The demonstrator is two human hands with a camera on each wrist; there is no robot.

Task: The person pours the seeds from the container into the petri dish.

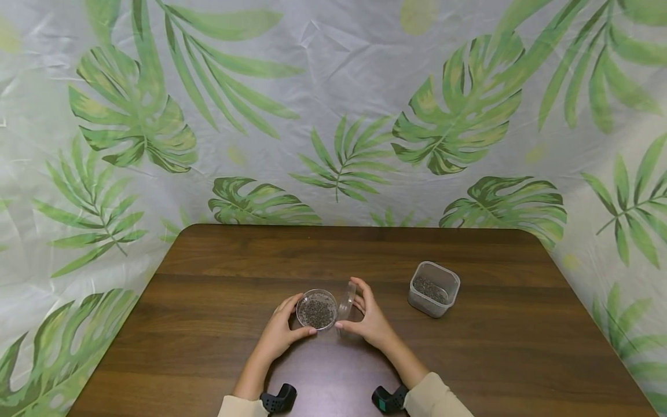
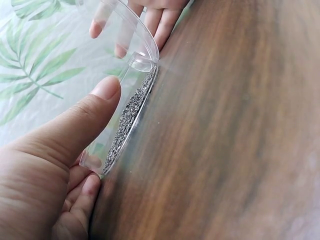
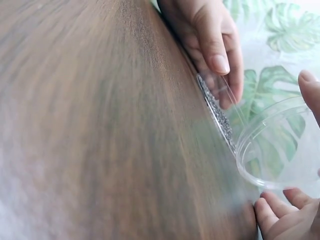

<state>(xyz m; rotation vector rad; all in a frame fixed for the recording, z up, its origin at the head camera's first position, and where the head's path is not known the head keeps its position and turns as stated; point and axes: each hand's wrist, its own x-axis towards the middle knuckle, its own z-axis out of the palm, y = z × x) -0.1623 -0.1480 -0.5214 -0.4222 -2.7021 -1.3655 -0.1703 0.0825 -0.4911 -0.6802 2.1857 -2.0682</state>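
Observation:
A clear round petri dish (image 1: 319, 291) stands on the table with dark grey granules (image 1: 318, 311) spread over its bottom. My left hand (image 1: 278, 336) grips its left side, thumb at the near edge and fingers round the far side. The clear round lid (image 1: 345, 301) is tilted up on edge at the dish's right rim. Thumb and fingers of my right hand (image 1: 374, 321) hold that lid by its edges. In the left wrist view the granules (image 2: 129, 115) lie in a low heap. The right wrist view shows the lid (image 3: 245, 162) close against the dish.
To the right, a translucent square plastic tub (image 1: 427, 305) without a cover holds more dark granules on its bottom. The brown wooden table (image 1: 208, 347) ends at the back against a leaf-patterned curtain (image 1: 359, 75). Black bands (image 1: 280, 399) sit at both wrists.

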